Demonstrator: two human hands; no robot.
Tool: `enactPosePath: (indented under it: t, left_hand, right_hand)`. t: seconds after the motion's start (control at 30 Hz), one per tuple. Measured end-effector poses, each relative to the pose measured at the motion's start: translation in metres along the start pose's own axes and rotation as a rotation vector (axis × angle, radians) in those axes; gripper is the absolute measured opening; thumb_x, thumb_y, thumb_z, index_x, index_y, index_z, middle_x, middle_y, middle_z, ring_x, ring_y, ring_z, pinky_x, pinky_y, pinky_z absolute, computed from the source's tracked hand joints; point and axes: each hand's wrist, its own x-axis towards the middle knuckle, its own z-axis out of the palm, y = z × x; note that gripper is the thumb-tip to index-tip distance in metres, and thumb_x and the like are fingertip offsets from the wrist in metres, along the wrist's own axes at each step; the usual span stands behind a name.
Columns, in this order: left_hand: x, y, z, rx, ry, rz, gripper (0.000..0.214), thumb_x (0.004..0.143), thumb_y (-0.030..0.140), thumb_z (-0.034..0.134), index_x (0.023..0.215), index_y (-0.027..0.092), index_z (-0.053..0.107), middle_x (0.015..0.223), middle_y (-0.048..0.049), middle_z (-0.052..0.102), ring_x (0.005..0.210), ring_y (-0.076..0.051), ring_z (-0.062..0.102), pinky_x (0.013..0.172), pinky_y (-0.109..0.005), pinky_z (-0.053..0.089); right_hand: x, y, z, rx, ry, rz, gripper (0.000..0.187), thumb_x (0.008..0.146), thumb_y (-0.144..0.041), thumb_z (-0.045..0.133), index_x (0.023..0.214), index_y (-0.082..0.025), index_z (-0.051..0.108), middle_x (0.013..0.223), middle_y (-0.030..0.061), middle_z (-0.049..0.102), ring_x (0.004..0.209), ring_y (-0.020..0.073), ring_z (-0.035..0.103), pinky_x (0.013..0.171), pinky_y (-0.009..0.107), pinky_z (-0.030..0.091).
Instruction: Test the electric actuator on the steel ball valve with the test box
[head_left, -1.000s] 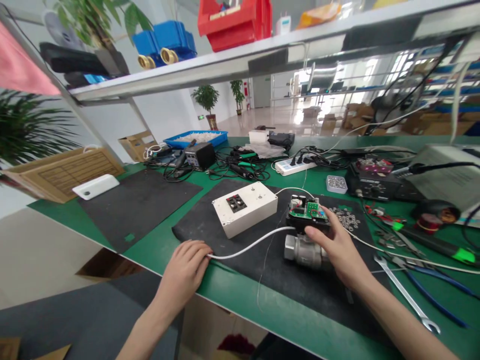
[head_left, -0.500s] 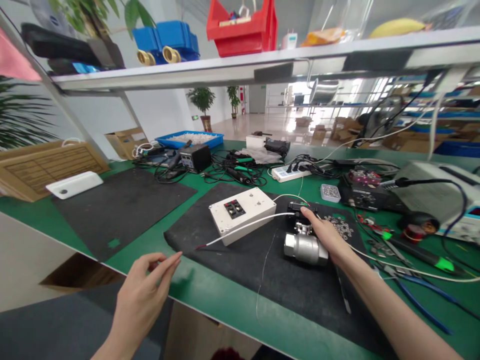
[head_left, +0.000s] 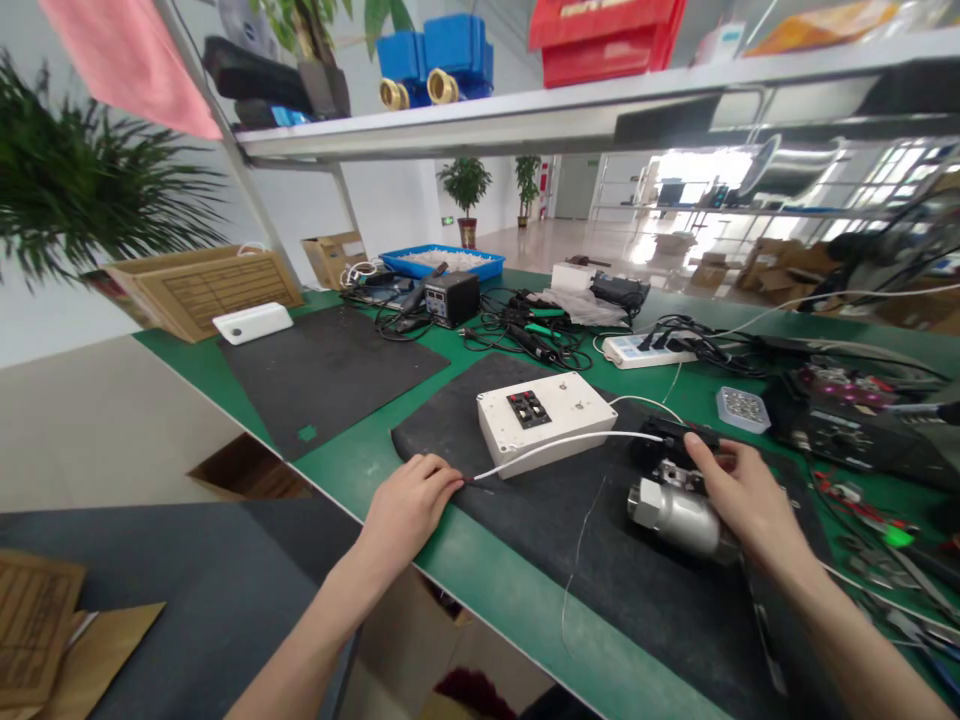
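Observation:
My left hand [head_left: 412, 505] is closed at the mat's near edge, with thumb and fingers pinching the stripped, dark-red end of a white cable [head_left: 559, 443]. From there the cable arches in front of a white box [head_left: 495, 412] with black and red push terminals and enters the black actuator [head_left: 670, 428] of a ball valve. The valve's silver metal body [head_left: 679, 518] lies on the mat below the actuator. Wrapped around the actuator's right end, my right hand [head_left: 750, 500] has its thumb on top; some of its fingers are hidden.
A loose thin wire [head_left: 581, 545] lies on the black mat [head_left: 645, 620]. Behind the box are a power strip [head_left: 649, 348], tangled cables and a black power unit [head_left: 452, 298]. Small screws fill a clear box [head_left: 742, 408]. A shelf [head_left: 547, 120] spans overhead.
My left hand has reached to the cable's free end and closed on it. My right hand stays on the actuator, now more wrapped around it. The view has turned left.

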Motion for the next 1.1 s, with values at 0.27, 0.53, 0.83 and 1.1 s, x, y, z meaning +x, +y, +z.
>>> enactPosePath:
  t: [0.27, 0.53, 0.83, 1.1]
  left_hand:
    - [0.033, 0.024, -0.022, -0.341, 0.263, -0.098, 0.014, 0.112, 0.02, 0.062, 0.106, 0.021, 0.075, 0.099, -0.0051, 0.075, 0.091, -0.017, 0.072, 0.082, -0.028, 0.057]
    - [0.132, 0.038, 0.005, -0.79, 0.134, -0.023, 0.017, 0.107, 0.03, 0.071, 0.096, 0.02, 0.079, 0.095, -0.0049, 0.076, 0.089, -0.019, 0.072, 0.085, -0.031, 0.057]
    - [0.166, 0.019, 0.028, -0.72, 0.092, 0.048, 0.013, 0.107, 0.023, 0.067, 0.098, 0.019, 0.076, 0.096, -0.0045, 0.075, 0.09, -0.019, 0.07, 0.084, -0.031, 0.055]
    - [0.154, 0.017, 0.04, -0.509, 0.174, 0.069, 0.015, 0.111, 0.026, 0.062, 0.104, 0.019, 0.074, 0.102, -0.0082, 0.072, 0.1, -0.023, 0.065, 0.092, -0.039, 0.051]
  right_hand:
    - [-0.092, -0.072, 0.002, 0.172, 0.011, -0.685, 0.025, 0.104, -0.047, 0.068, 0.095, -0.026, 0.078, 0.076, 0.0032, 0.076, 0.061, 0.0212, 0.067, 0.064, 0.037, 0.053]
    - [-0.049, -0.157, 0.072, 0.693, -0.488, -0.509, 0.043, 0.097, -0.052, 0.073, 0.127, -0.023, 0.08, 0.126, 0.0118, 0.081, 0.1, 0.0261, 0.077, 0.072, 0.035, 0.062]
    - [-0.012, -0.158, 0.089, 0.744, -0.474, -0.455, 0.027, 0.09, -0.047, 0.079, 0.1, -0.022, 0.082, 0.096, 0.0066, 0.083, 0.084, 0.0229, 0.075, 0.077, 0.036, 0.058]
    - [-0.002, -0.15, 0.106, 0.619, -0.377, -0.431, 0.024, 0.093, -0.045, 0.076, 0.1, -0.023, 0.082, 0.092, 0.0053, 0.083, 0.085, 0.0249, 0.077, 0.08, 0.037, 0.058]
